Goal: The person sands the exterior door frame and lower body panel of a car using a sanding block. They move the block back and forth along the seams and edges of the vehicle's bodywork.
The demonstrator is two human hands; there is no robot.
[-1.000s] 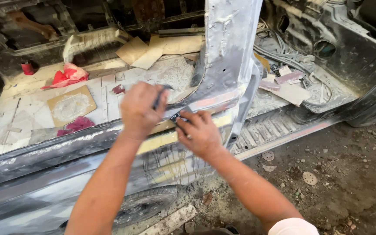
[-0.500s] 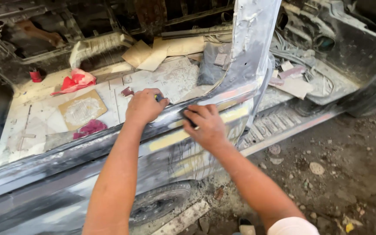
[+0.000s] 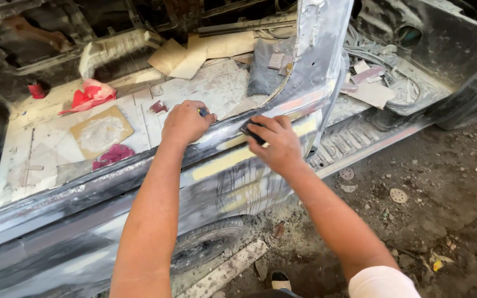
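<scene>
Left hand (image 3: 186, 122) is closed into a fist on the upper edge of the car sill (image 3: 139, 171); a small dark-blue object (image 3: 203, 112) pokes out between the fingers, and its kind cannot be told. Right hand (image 3: 274, 142) is laid flat on the same sill just below the door pillar (image 3: 316, 60), fingers curled down over a dark sanding pad (image 3: 251, 132) that is pressed against the panel. The pad sits at the top of a pale yellow filler patch (image 3: 233, 157), between the two hands.

Stripped cabin floor (image 3: 51, 149) beyond the sill is littered: red rag (image 3: 90, 95), cardboard sheet (image 3: 101, 130), beige boards (image 3: 205, 52), loose wiring (image 3: 371, 55) to the right. Used sanding discs (image 3: 398, 195) are seen on the dirt floor (image 3: 448, 182) outside. A tyre (image 3: 208, 248) is visible under the sill.

Risks, as judged:
- Pad is held only by fingertip pressure; a slip off the curved edge would bring knuckles onto bare sheet-metal edges at the pillar base.
- Uneven pressure near the patch border could cut through the filler into the surrounding paint.
- Left fist is braced on a dusty, rounded edge; support could be lost if weight is shifted.
- Dust is unprotected against: bare hands.
</scene>
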